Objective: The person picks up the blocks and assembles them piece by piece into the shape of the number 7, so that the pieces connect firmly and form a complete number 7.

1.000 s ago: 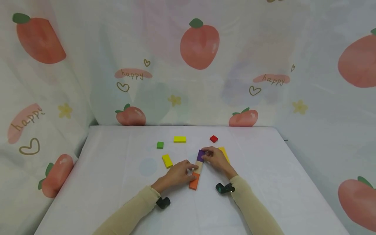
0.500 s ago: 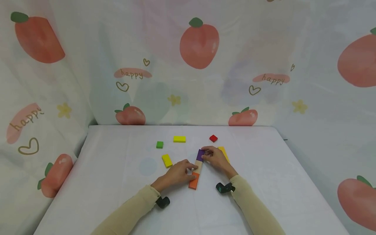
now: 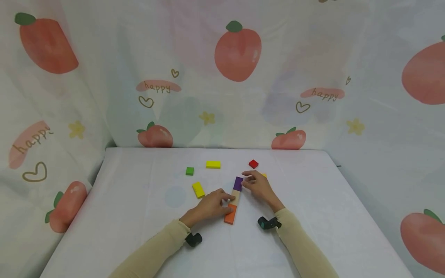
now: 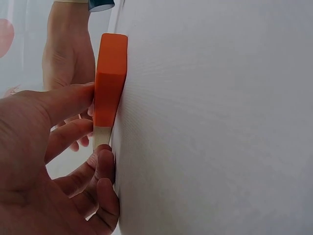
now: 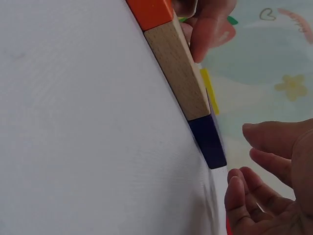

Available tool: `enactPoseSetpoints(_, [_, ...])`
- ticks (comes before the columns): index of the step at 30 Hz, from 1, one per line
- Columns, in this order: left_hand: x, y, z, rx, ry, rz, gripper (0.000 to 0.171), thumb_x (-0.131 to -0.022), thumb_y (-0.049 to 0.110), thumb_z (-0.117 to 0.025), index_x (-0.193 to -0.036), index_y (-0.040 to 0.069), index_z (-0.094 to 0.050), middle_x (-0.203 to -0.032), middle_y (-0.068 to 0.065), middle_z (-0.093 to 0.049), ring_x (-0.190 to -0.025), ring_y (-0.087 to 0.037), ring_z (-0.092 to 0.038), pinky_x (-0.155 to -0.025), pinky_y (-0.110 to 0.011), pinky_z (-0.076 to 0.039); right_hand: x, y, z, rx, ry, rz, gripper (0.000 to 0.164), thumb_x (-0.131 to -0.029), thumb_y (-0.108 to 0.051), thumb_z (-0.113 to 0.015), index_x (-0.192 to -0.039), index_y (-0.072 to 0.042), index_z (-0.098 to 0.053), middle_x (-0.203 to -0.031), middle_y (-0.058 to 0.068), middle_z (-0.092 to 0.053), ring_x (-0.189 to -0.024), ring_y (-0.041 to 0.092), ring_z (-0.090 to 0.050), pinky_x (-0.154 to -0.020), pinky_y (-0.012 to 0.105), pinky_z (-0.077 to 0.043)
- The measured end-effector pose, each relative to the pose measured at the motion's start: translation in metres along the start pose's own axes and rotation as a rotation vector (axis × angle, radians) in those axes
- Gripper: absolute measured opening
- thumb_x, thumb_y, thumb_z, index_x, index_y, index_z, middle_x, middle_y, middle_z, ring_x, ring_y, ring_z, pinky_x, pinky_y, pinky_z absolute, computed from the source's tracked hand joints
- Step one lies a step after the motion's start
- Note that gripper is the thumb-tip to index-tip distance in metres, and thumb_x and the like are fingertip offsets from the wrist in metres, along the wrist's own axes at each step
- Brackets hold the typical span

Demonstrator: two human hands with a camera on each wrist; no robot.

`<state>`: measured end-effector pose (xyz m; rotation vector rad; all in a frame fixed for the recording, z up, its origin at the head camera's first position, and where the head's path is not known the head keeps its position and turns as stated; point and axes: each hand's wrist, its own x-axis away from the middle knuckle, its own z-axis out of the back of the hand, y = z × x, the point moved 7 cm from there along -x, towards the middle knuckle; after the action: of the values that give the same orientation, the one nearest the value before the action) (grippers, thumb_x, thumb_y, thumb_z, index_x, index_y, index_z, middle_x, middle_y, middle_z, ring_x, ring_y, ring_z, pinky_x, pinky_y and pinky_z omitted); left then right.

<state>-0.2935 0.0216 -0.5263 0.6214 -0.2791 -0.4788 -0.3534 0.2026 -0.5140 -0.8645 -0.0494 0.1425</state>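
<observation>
Three flat blocks lie end to end in a slanted row on the white table: an orange block (image 3: 230,214) nearest, a plain wooden block (image 5: 178,73) in the middle, and a purple block (image 3: 238,183) at the far end. My left hand (image 3: 211,204) rests on the row from the left. Its thumb touches the top of the orange block and its index finger the wooden one, while the other fingers bend low beside the row. Just right of the purple block is my right hand (image 3: 259,187), fingers spread and holding nothing; the right wrist view shows a gap between its fingertips and that block.
Behind the row lie a red block (image 3: 253,164), a yellow block (image 3: 213,165) and a green block (image 3: 189,171). Another yellow block (image 3: 198,190) is close to my left hand. My right hand mostly covers a further yellow block (image 3: 264,175). A printed cloth (image 3: 240,116) hangs behind.
My right hand has let go of the purple block and shifted slightly right, now covering more of the yellow block behind it. The left hand and the row stay put.
</observation>
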Motion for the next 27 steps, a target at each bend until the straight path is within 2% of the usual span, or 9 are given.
enactPoseSetpoints(15, [-0.003, -0.004, -0.002, 0.017, -0.003, 0.026, 0.043, -0.087, 0.040, -0.072, -0.129, 0.030, -0.066, -0.108, 0.005, -0.059, -0.082, -0.009, -0.052, -0.068, -0.021, -0.045, 0.009, -0.023, 0.035, 0.013, 0.068, 0.090, 0.038, -0.093, -0.019, -0.067, -0.129, -0.008, -0.060, -0.131, 0.017, -0.061, -0.114, 0.031, -0.061, -0.097, 0.049, -0.051])
enactPoseSetpoints(27, [0.001, 0.000, 0.000, 0.013, 0.000, 0.016, 0.042, -0.087, 0.037, -0.073, -0.128, 0.028, -0.066, -0.110, 0.003, -0.061, -0.083, -0.009, -0.052, -0.068, -0.020, -0.044, 0.019, -0.011, 0.053, 0.053, 0.120, 0.072, 0.036, -0.093, -0.020, -0.066, -0.128, -0.011, -0.061, -0.130, 0.016, -0.062, -0.113, 0.030, -0.060, -0.095, 0.048, -0.051])
